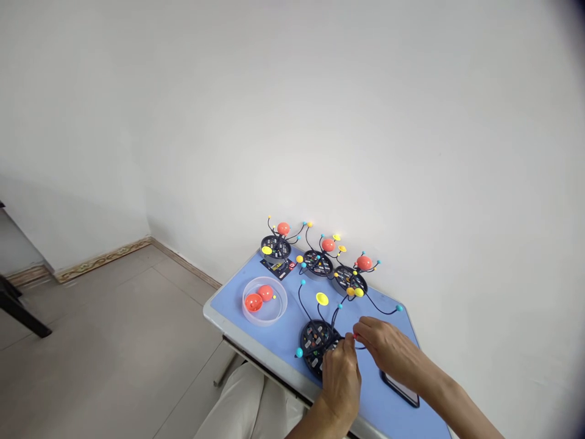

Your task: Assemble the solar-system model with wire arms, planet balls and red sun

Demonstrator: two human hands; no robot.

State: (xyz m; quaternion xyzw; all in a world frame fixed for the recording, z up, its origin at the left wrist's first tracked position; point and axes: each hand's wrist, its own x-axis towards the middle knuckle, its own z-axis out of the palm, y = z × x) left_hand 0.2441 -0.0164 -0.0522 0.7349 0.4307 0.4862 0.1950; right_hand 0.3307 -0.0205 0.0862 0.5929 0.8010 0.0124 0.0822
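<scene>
A solar system model (314,341) with a round black base stands near the table's front edge, its curved black arms tipped with blue balls and a yellow ringed planet (322,299). My left hand (340,375) is closed at its right side, fingers pinched around what appears to be one of the thin black arms. Just beyond those fingertips, my right hand (386,344) pinches a small red ball (355,336). The two hands' fingertips nearly meet there, and they hide part of the base and the arm's end.
Along the wall stand three similar models (276,247) with orange-red suns. A clear round tub (282,311) holds two orange-red half shells and a tiny yellow ball. A dark printed card (280,270) lies behind it. Under my right forearm is a phone (402,390) on the blue table (228,302).
</scene>
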